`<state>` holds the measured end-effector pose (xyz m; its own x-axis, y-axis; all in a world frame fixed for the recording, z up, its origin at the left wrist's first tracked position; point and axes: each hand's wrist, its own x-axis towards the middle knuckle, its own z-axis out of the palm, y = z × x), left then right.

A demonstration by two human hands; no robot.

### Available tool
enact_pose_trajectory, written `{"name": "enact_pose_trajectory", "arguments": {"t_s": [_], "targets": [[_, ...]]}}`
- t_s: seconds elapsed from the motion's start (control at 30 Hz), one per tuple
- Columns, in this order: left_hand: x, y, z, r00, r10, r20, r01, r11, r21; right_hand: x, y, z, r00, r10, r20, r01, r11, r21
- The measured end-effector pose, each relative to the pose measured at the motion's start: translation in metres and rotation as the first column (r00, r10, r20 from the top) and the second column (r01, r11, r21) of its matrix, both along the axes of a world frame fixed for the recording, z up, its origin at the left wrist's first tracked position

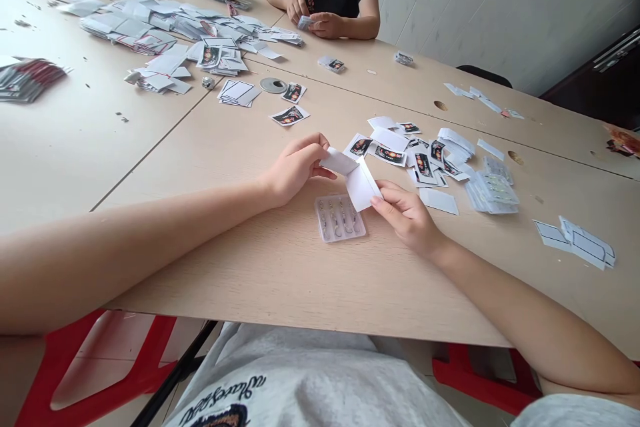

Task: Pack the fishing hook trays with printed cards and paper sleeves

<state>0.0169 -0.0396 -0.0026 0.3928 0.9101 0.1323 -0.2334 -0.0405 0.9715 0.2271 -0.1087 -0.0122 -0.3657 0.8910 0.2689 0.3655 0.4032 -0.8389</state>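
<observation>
Both hands are gripping a white paper slip (363, 187), which is showing two leaves at an angle; whether these are forming one folded sheet or two pieces cannot be told. The slip is being held just beyond the fishing-hook case (334, 220), its lower leaf overlapping the case's far right corner in this view. The left hand (299, 170) is pinching the left leaf between thumb and fingers, beyond the case and to its left. The right hand (407, 217) is pinching the lower right corner of the other leaf, to the right of the case. The case is lying flat on the counter (280, 273) and is showing hooks in a row through its clear plastic.

Beyond the case and to its right, dark printed labels (423, 165) are lying scattered among white slips. Farther right of the case, a group of clear plastic cases (493, 193) is resting in a heap, and black-lined cards (587, 242) are overlapping at the far right. Beyond the case and to its left, a silver ring (265, 86) is lying between bordered cards (236, 93) and a loose printed label (294, 93). Farther out in that direction, a large card pile (145, 23) is spreading. Well beyond the case, a co-worker's hands (327, 25) are holding a small item (305, 23).
</observation>
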Motion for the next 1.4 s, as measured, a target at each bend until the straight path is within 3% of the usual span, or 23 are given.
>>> {"name": "enact_pose_trajectory", "arguments": {"t_s": [0.4, 0.7, 0.8, 0.87, 0.93, 1.03, 1.1, 1.17, 1.27, 1.4], "targets": [[-0.001, 0.003, 0.002, 0.996, 0.012, 0.087, 0.002, 0.987, -0.16, 0.008, 0.008, -0.008, 0.98, -0.017, -0.2, -0.021, 0.982, -0.185], [-0.002, 0.003, 0.005, 0.993, -0.071, 0.098, 0.086, 0.983, -0.161, 0.011, 0.005, -0.003, 0.969, 0.052, -0.242, -0.108, 0.968, -0.227], [-0.003, -0.003, 0.005, 0.996, -0.091, 0.016, 0.092, 0.995, -0.034, 0.014, 0.006, 0.001, 0.969, 0.175, -0.175, -0.211, 0.954, -0.214], [-0.004, -0.01, 0.004, 0.992, -0.073, -0.104, 0.088, 0.985, 0.149, 0.017, 0.008, 0.002, 0.94, 0.284, -0.188, -0.319, 0.928, -0.195], [-0.006, -0.018, 0.003, 0.967, -0.039, -0.251, 0.134, 0.918, 0.372, 0.018, 0.01, 0.003, 0.909, 0.342, -0.238, -0.388, 0.903, -0.183], [-0.009, -0.029, 0.001, 0.921, -0.012, -0.39, 0.26, 0.765, 0.59, 0.017, 0.009, 0.006, 0.925, 0.295, -0.241, -0.352, 0.902, -0.248], [-0.01, -0.033, 0.001, 0.91, -0.009, -0.415, 0.301, 0.704, 0.644, 0.014, 0.006, 0.009, 0.957, 0.235, -0.169, -0.278, 0.91, -0.308], [-0.01, -0.035, 0.001, 0.906, -0.007, -0.423, 0.315, 0.681, 0.662, 0.012, 0.003, 0.011, 0.975, 0.195, -0.109, -0.22, 0.917, -0.333], [-0.009, -0.033, 0.001, 0.901, -0.006, -0.433, 0.316, 0.695, 0.646, 0.011, 0.001, 0.013, 0.981, 0.174, -0.087, -0.193, 0.925, -0.327], [-0.008, -0.029, 0.0, 0.912, -0.03, -0.409, 0.287, 0.76, 0.584, 0.012, 0.003, 0.011, 0.977, 0.182, -0.108, -0.207, 0.925, -0.319]]}}
